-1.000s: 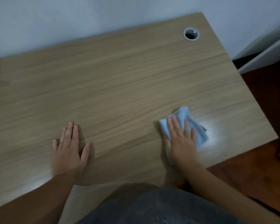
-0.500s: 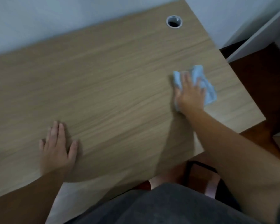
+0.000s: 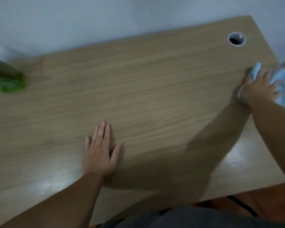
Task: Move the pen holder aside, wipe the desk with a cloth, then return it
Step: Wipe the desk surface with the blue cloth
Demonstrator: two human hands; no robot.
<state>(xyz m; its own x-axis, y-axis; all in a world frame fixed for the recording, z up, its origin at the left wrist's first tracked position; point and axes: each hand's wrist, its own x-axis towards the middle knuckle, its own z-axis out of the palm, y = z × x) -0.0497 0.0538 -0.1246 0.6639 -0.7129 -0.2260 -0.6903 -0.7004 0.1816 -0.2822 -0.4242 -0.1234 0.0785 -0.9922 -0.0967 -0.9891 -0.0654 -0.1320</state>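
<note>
I see a round cable hole with a pale grey rim near the far right corner of the wooden top; its inside is dark. Behind the far edge a plain pale wall fills the upper part of my view. Below the near right edge there is reddish-brown floor, and a thin dark cable runs across it. At the bottom, dark grey clothing shows, blurred.
</note>
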